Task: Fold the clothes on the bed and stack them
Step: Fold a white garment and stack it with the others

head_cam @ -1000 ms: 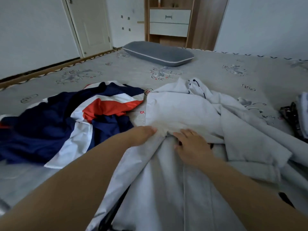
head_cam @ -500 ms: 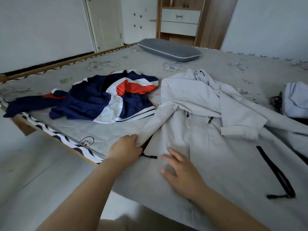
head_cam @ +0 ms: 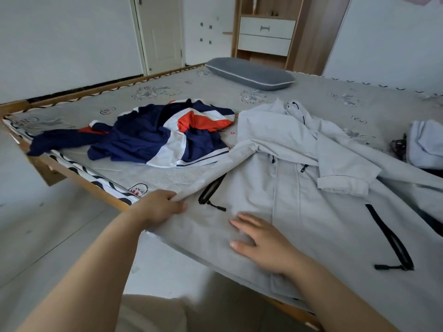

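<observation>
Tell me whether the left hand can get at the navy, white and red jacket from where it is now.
Probably yes. The left hand grips the grey jacket at its edge, and only bare mattress lies between it and the navy jacket. It must let go first.

Both arms reach forward from the bottom; left hand [head_cam: 160, 209] has its fingers curled, pinching a fold of fabric; right hand [head_cam: 266, 243] lies flat, palm down, fingers spread

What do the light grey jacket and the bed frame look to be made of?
Light grey jacket: thin matte woven fabric, probably synthetic or cotton blend; it creases softly, with black zips. Bed frame: light wood or wood-look board, smooth, warm brown.
</observation>
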